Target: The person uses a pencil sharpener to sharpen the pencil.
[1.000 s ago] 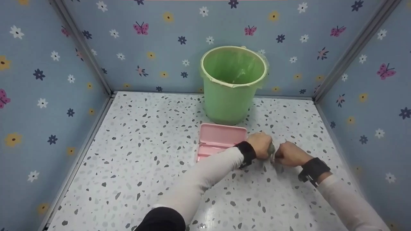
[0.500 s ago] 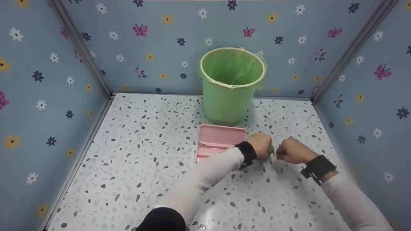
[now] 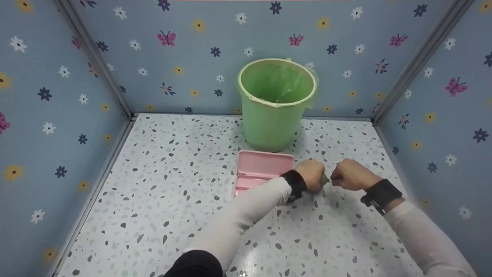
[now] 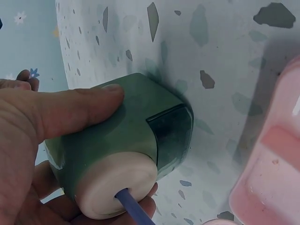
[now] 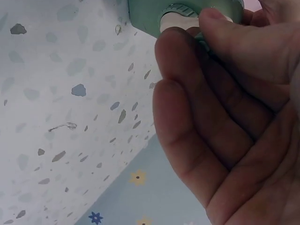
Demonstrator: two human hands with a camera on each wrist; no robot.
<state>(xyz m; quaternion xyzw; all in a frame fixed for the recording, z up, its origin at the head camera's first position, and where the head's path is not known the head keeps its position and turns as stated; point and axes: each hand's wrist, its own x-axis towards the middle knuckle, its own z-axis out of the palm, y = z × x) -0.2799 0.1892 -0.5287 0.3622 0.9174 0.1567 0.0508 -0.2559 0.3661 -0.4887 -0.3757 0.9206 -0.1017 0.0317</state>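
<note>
My left hand (image 3: pixel 310 175) grips a green crank pencil sharpener (image 4: pixel 117 112), thumb along one side and fingers beneath. A purple-blue pencil (image 4: pixel 135 206) sits in the hole of its round beige face, and a dark see-through drawer (image 4: pixel 174 133) shows on another side. At the opposite end, thumb and forefinger of my right hand (image 3: pixel 353 175) pinch the beige crank (image 5: pixel 178 21). The crank's handle end is mostly hidden behind those fingers. Left of my left hand lies an open pink pencil case (image 3: pixel 265 163), partly covered by the left forearm.
Behind the pencil case stands a green bin (image 3: pixel 272 127) with a clear liner over its rim. Flower-patterned walls (image 3: pixel 184 57) enclose the speckled white table (image 3: pixel 173 173) at the back and both sides. A small curled scrap (image 5: pixel 63 126) lies on the table.
My right hand has shifted slightly up and to the right beside the sharpener, its fingers still at the crank. The left hand stays in place around the sharpener.
</note>
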